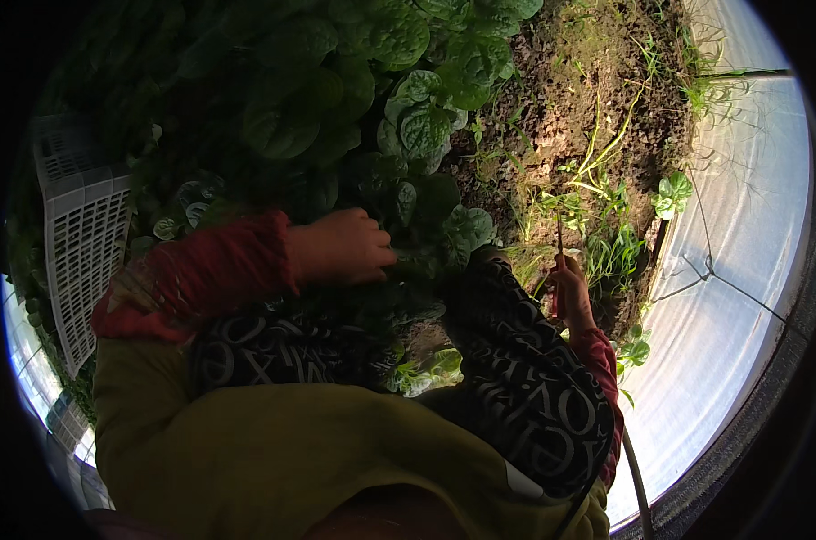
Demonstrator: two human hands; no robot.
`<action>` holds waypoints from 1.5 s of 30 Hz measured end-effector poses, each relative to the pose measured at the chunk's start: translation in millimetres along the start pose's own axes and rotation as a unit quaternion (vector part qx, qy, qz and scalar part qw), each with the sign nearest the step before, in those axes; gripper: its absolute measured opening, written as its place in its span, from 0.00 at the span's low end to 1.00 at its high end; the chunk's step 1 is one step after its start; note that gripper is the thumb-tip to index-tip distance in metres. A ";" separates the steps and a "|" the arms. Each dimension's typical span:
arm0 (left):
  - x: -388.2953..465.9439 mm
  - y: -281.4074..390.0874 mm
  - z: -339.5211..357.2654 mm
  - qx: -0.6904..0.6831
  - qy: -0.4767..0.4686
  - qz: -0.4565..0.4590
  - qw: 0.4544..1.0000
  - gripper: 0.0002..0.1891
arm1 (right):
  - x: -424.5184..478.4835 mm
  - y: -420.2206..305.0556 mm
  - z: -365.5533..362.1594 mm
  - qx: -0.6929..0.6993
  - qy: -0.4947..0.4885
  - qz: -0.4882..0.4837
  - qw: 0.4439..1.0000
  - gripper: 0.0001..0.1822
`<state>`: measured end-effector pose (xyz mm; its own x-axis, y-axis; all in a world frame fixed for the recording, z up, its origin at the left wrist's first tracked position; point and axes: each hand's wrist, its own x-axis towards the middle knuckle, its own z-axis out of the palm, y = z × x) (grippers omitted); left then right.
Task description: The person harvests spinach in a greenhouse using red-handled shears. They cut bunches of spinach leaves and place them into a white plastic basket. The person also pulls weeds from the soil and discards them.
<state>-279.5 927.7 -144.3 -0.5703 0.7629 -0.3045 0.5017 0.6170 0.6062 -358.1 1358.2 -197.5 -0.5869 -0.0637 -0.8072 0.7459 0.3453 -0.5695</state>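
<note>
My left hand (343,246), in a red sleeve, reaches into the shade among leafy green plants (424,125) with round, crinkled leaves. Its fingers are bent, and whatever lies beneath them is too dark to make out. On the other side of my knees, my right hand (573,290) grips a knife (559,287) by its red handle. The thin blade points away from me, over sunlit soil and grass. A small leafy plant (672,194) grows beyond that hand, close to the plastic sheeting.
A white slatted plastic crate (87,250) stands at the left among the plants. Translucent plastic sheeting (738,270) forms a wall on the right. Bare soil (556,135) with weeds runs between bed and sheeting. My patterned trouser legs (522,378) are bent in front of me.
</note>
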 end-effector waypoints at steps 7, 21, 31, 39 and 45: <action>-15.2 10.0 10.9 -0.147 0.176 -0.111 0.967 0.19 | -64.5 -151.4 21.5 -0.121 -0.241 0.034 0.962 0.34; 0.8 -6.2 51.5 0.087 0.260 -0.179 0.945 0.03 | -5.3 -157.8 155.8 -0.312 -0.314 0.047 0.895 0.18; 10.4 -27.8 36.0 -0.126 0.399 -0.242 0.876 0.11 | 38.2 -138.0 194.3 -0.297 -0.371 0.080 0.876 0.15; 20.6 -35.3 18.0 0.090 0.295 -0.265 0.914 0.16 | 18.6 -113.1 182.9 -0.053 -0.327 0.155 0.931 0.15; 24.1 -40.7 19.1 0.124 0.318 -0.213 0.915 0.08 | 25.9 -94.1 184.3 -0.002 -0.401 0.177 0.899 0.18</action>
<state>-301.2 924.7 -190.4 -0.9725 0.2245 0.0628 0.2326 0.9178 0.3219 -385.4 1151.5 -193.3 0.1038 -0.6026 -0.7913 0.8390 0.4803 -0.2557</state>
